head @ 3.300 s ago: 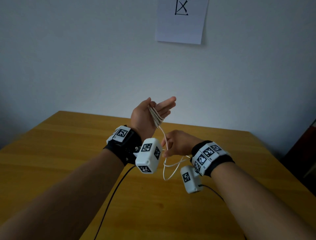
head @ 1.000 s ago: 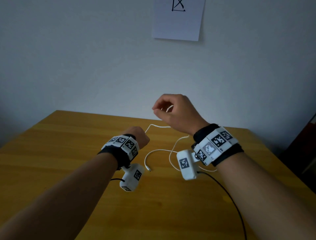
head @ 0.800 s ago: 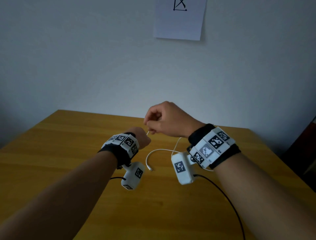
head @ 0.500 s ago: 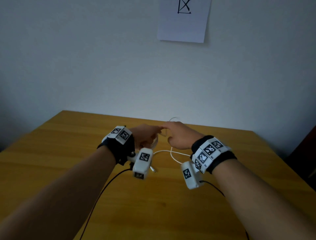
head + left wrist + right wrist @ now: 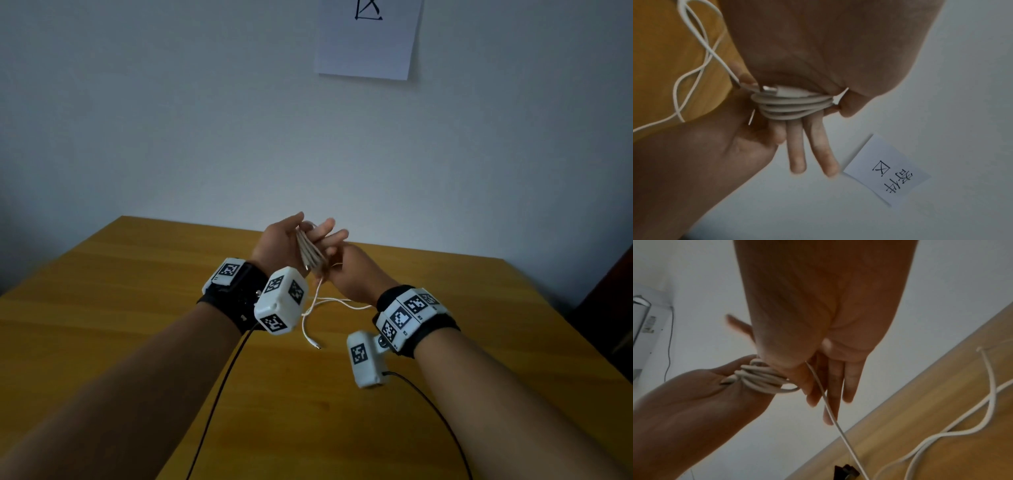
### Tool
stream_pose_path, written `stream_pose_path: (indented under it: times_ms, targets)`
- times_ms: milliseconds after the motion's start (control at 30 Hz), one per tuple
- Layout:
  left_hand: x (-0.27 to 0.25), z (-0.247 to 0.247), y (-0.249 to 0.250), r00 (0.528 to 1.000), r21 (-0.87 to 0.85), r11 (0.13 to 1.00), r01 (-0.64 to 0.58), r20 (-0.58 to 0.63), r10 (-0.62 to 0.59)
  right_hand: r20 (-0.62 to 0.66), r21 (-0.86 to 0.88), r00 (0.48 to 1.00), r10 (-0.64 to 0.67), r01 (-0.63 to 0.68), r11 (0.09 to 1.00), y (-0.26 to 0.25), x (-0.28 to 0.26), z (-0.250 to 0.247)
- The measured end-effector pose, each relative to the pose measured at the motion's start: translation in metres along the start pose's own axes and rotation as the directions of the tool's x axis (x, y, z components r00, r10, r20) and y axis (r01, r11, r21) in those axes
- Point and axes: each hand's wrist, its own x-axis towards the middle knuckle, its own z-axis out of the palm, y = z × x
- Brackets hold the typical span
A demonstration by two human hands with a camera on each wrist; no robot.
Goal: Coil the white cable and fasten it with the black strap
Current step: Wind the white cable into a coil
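Note:
The white cable is wound in several turns round my left hand, which is raised palm up with straight fingers. Its thumb pins one connector against the coil. My right hand sits just below and behind the left fingers and pinches the running cable between thumb and fingers. The loose tail hangs in loops to the table and ends in a plug. A small dark piece shows beside the cable at the table edge; I cannot tell whether it is the black strap.
The wooden table lies under both arms, with its far edge at a white wall. A paper sheet hangs on that wall. Black leads run from the wrist cameras across the table towards me.
Both hands were low and together half a second ago. The left hand has risen and turned palm up with the coil on it, and the right hand has come under it with the cable.

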Motion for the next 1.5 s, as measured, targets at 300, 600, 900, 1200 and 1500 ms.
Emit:
stream_pose_path:
  times_ms: [300, 600, 900, 1200, 1500]
  targets:
    - [0.007, -0.005, 0.000, 0.963, 0.592, 0.789, -0.163, -0.079, 0.258, 0.208, -0.066, 0.966, 0.155, -0.144, 0.987, -0.004, -0.006, 0.003]
    - [0.019, -0.038, -0.022, 0.919, 0.998, -0.063, 0.019, 0.008, 0.394, 0.221, -0.181, 0.958, 0.180, -0.141, 0.973, -0.016, -0.008, -0.006]
    - [0.008, -0.037, -0.029, 0.990, 0.862, -0.498, 0.091, -0.025, 0.138, 0.127, -0.127, 0.958, 0.257, -0.241, 0.962, -0.004, -0.005, -0.025]
    - [0.007, -0.034, -0.026, 0.985, 0.971, 0.173, 0.165, -0.170, 0.009, -0.017, -0.029, 0.960, 0.281, -0.281, 0.959, 0.001, -0.003, -0.043]
    - [-0.002, 0.000, -0.018, 0.980, 0.388, 0.907, 0.166, 0.033, -0.194, -0.048, 0.043, 0.949, 0.313, -0.311, 0.949, 0.011, -0.005, -0.030]
